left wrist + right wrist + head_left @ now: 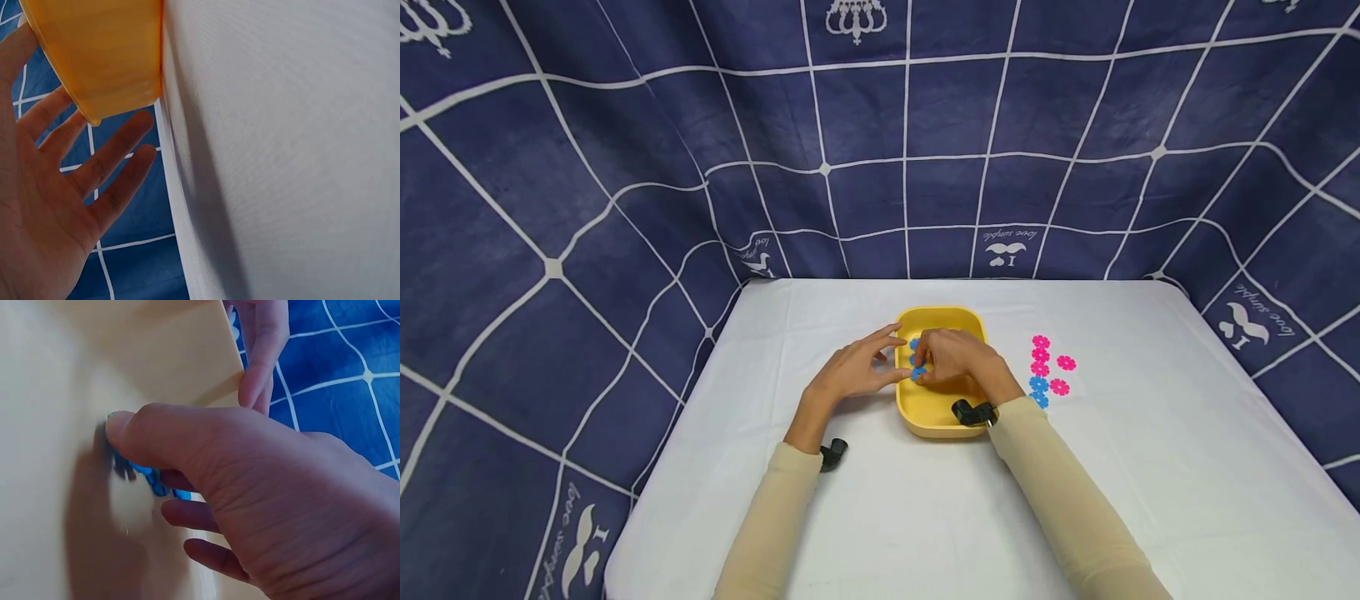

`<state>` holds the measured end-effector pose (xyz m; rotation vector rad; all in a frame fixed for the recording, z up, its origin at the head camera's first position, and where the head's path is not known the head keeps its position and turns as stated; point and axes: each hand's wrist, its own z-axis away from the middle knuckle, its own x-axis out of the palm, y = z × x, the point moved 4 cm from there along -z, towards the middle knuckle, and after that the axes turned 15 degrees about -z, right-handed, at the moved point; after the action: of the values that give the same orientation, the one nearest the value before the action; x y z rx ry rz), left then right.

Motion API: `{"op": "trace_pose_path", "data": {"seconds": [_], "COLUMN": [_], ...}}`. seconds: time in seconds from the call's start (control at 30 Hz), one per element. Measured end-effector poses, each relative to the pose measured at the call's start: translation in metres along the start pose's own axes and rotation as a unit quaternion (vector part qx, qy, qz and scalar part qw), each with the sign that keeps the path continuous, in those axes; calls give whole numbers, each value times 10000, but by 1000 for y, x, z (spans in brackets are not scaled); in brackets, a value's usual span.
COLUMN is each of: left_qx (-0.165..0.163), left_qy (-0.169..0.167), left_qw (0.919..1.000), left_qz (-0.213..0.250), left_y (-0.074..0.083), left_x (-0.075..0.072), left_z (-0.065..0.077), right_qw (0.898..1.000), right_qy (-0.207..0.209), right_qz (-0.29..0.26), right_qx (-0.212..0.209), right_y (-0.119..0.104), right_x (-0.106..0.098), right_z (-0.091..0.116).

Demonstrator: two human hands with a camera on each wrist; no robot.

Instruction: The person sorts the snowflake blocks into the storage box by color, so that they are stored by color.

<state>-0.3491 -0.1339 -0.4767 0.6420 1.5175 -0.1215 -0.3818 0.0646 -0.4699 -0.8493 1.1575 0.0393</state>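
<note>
A yellow plastic bin (938,414) stands on the table, with several blue flower-shaped pieces (914,343) along its left inner side. My right hand (951,357) reaches into it, thumb and fingers pinching a blue flower-shaped piece (917,373). Seen from the right wrist, the right thumb (122,428) is low at the bin's inner surface and partly hides the blue pieces (159,482). My left hand (855,367) is at the bin's left rim, fingers spread and thumb reaching over the edge. The left wrist view shows the left fingers (119,156) around the bin's outer wall (106,56).
Right of the bin, several pink flower-shaped pieces (1040,355) and a few blue ones (1038,384) lie on the white tablecloth (1150,467). A dark blue curtain (947,192) with white lines rises behind the table's far edge and along both sides.
</note>
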Motion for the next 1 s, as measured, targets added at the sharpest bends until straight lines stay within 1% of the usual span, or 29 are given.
{"op": "trace_pose_path", "data": {"seconds": [0.27,0.4,0.6,0.77,1.0], "left_qx": [-59,-61,19,42,-75], "left_qy": [-29,-19,-20,4,-87], "left_qw": [10000,10000,10000,10000,9999], "left_qz": [1,21,-7,-26,8], "left_y": [-2,-2,0,0,0], "left_x": [-1,-1,-2,-3,-1], "left_z": [1,1,-2,-3,0], "right_qw": [9995,9995,10000,9999,9995], "right_qy": [-109,-122,-47,38,134], "right_qz": [287,290,79,-88,-251], "right_qx": [-113,-98,4,-114,-147], "right_y": [-3,-3,-1,-3,-2], "right_x": [1,1,-1,-3,-4], "right_z": [-3,-4,-4,-4,-5]}}
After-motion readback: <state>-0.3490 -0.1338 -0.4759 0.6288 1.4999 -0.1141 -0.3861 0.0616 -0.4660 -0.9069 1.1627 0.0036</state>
